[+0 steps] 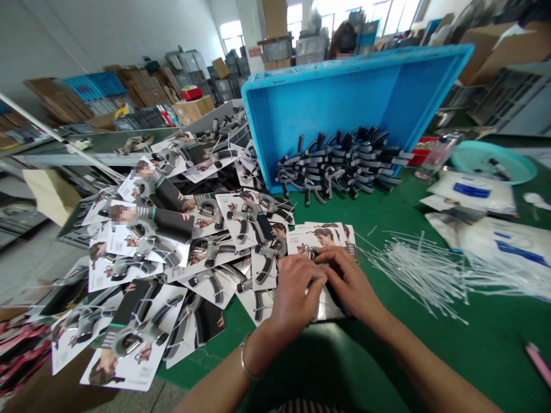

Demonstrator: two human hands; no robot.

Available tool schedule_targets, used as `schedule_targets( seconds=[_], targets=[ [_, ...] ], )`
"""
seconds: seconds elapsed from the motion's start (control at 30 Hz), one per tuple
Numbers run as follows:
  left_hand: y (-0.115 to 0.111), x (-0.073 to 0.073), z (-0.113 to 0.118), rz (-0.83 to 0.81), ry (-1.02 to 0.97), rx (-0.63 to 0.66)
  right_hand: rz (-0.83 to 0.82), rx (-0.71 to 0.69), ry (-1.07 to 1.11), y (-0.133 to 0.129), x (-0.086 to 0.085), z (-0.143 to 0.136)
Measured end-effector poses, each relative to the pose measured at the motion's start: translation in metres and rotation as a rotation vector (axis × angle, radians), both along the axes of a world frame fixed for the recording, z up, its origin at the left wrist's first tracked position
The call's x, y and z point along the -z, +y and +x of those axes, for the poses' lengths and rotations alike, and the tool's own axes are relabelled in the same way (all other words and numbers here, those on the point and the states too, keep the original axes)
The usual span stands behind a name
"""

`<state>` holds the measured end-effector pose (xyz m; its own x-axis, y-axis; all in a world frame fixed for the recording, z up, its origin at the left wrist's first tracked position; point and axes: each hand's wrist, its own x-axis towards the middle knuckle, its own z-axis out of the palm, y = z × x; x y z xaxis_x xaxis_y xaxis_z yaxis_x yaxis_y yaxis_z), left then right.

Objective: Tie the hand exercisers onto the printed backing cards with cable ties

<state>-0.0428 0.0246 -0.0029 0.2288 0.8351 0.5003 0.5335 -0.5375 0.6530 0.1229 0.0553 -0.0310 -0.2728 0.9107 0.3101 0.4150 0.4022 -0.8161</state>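
Observation:
My left hand (297, 289) and my right hand (348, 281) meet over a small stack of printed cards (318, 234) near the front of the green table. Both hands have bent fingers around a grey hand grip (310, 252) with a metal spring, lying on the cards. My fingers cover most of this grip. A bracelet is on my left wrist. To the left is a heap of cards with hand grips fastened on them (150, 229). White cable ties (422, 269) lie loose to the right.
Behind my hands, a tilted blue crate (318, 103) holds many grey and black handles (340, 163). White plastic bags (473, 192) and a turquoise basin (495, 160) are at the right. A pink object (539, 364) lies at the right edge. A person's head (344, 40) shows behind the crate.

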Motion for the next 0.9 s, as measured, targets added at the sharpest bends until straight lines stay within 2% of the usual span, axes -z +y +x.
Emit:
schedule_targets(
  seconds=[0.17,0.23,0.3,0.4,0.47,0.5,0.6,0.7,0.77,0.9],
  targets=[
    [-0.024,0.027,0.010,0.120,0.386,0.115,0.003,0.013,-0.008,0.002,0.003,-0.004],
    [-0.028,0.033,0.010,0.128,0.467,0.133,0.000,0.014,-0.014,0.003,0.003,-0.004],
    [-0.034,0.032,0.009,0.114,0.461,0.099,0.004,0.009,-0.023,0.002,-0.001,-0.002],
    [-0.046,0.025,0.002,0.044,0.389,-0.114,0.044,-0.014,-0.099,-0.011,-0.015,0.007],
    [-0.054,0.023,-0.006,-0.024,0.363,-0.254,0.088,-0.067,-0.241,-0.025,-0.026,0.012],
    [-0.057,0.023,-0.010,-0.058,0.353,-0.284,0.111,-0.103,-0.335,-0.033,-0.032,0.013],
    [-0.059,0.027,-0.018,-0.151,0.315,-0.251,0.193,-0.183,-0.631,-0.053,-0.040,0.006],
    [-0.053,0.027,-0.022,-0.209,0.304,-0.222,0.301,-0.164,-0.845,-0.060,-0.039,-0.009],
    [-0.050,0.024,-0.025,-0.238,0.311,-0.199,0.341,-0.152,-0.883,-0.058,-0.040,-0.017],
    [-0.053,0.015,-0.035,-0.281,0.341,-0.125,0.313,-0.196,-0.817,-0.052,-0.046,-0.020]
  ],
)
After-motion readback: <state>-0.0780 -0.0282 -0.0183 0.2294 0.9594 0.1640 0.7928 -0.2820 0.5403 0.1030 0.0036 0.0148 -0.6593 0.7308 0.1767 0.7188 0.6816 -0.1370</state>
